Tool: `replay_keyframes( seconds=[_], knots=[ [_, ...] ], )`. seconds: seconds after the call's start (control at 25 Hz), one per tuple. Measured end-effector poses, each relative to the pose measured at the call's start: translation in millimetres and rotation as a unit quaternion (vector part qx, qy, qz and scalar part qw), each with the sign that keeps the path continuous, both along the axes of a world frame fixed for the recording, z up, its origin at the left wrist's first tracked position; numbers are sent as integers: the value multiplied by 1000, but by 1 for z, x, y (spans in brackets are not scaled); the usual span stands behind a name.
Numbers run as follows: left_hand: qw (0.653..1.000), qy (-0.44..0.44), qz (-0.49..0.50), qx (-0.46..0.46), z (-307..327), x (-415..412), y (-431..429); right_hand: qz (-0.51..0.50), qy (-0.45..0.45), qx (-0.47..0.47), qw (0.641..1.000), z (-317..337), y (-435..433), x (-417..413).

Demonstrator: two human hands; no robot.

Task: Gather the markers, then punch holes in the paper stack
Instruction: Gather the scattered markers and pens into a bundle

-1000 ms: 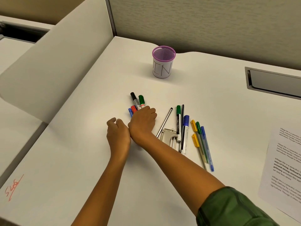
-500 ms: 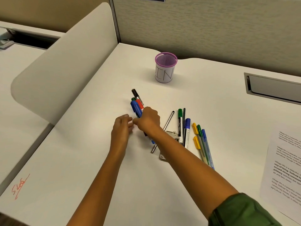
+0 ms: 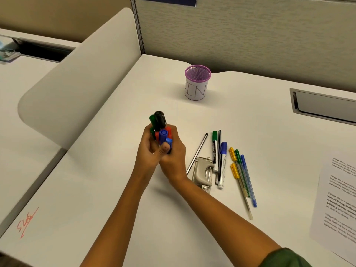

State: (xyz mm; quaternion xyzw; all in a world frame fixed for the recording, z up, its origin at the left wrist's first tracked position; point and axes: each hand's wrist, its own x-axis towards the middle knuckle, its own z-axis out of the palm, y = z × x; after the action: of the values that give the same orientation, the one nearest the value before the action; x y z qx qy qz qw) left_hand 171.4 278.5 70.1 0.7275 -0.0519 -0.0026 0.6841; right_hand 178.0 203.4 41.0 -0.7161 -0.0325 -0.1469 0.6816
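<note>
You are gathering: your left hand (image 3: 148, 147) and right hand (image 3: 173, 153) are pressed together around a bunch of thick coloured markers (image 3: 160, 130) lifted off the white surface (image 3: 115, 189), so next likely carry it to the purple mesh cup (image 3: 196, 82).

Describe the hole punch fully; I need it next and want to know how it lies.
The hole punch is small, grey, metal-looking, with a curved handle and two thin rods showing beneath. It lies on the desk, just right of the right hand. A white marker overlaps its top right corner, and a thin silver pen ends at its left.
</note>
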Motion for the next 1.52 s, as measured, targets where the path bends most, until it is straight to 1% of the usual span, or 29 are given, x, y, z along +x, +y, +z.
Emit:
replay_keyframes(
  seconds=[0.08,0.2,0.36,0.44,0.56,0.64,0.72,0.76,0.8,0.84,0.92,0.96,1.0,1.04,1.08,1.16,1.24,1.32,1.36,1.4,1.44,1.52],
  knots=[
    [1000,-3,0,24,-8,-3,3,-17,27,-15,999,-9,1,-4],
    [1000,0,7,18,-20,-5,3,-48,49,-80,994,-21,4,-5],
    [999,-4,23,23,-24,-5,-1,-50,24,-41,998,-18,5,-9],
    [999,-4,34,35,-21,-5,-3,-41,2,-41,998,-17,4,-9],
    [998,-37,27,43,-22,-4,-4,-34,5,-38,999,-26,2,-9],
    [998,-35,28,41,-26,-4,-7,-7,26,2,1000,-33,2,-11],
    [999,-1,36,36,-30,-4,-12,28,70,91,993,-33,3,-15],
    [998,15,43,36,-31,-3,-14,40,100,121,987,-32,4,-16],
    [998,24,50,38,-32,-2,-15,35,130,112,985,-31,5,-16],
    [997,25,55,37,-32,0,-16,9,150,53,987,-28,6,-16],
    [997,27,63,24,-30,4,-15,-42,149,-103,983,-19,4,-16],
    [996,37,78,10,-29,6,-14,-63,129,-196,970,-12,2,-16],
    [993,52,101,-8,-27,8,-12,-76,97,-288,950,-4,-1,-17],
    [989,65,130,-23,-25,10,-10,-81,73,-356,928,3,-6,-19],
    [985,73,153,-36,-22,11,-8,-81,65,-386,917,9,-13,-22],
    [983,75,162,-52,-17,12,-4,-93,66,-392,913,20,-31,-30],
    [983,86,151,-65,-13,11,-2,-140,59,-383,911,24,-53,-38],
    [981,107,144,-75,-14,10,0,-200,79,-352,911,20,-78,-40],
    [980,120,139,-82,-14,9,1,-228,99,-353,902,16,-91,-40],
    [978,136,131,-90,-14,7,1,-251,131,-370,885,11,-102,-38],
    [976,152,124,-98,-14,6,0,-268,181,-397,859,6,-112,-36],
    [970,183,115,-113,-14,4,-1,-278,305,-445,794,-2,-126,-32]
  ],
)
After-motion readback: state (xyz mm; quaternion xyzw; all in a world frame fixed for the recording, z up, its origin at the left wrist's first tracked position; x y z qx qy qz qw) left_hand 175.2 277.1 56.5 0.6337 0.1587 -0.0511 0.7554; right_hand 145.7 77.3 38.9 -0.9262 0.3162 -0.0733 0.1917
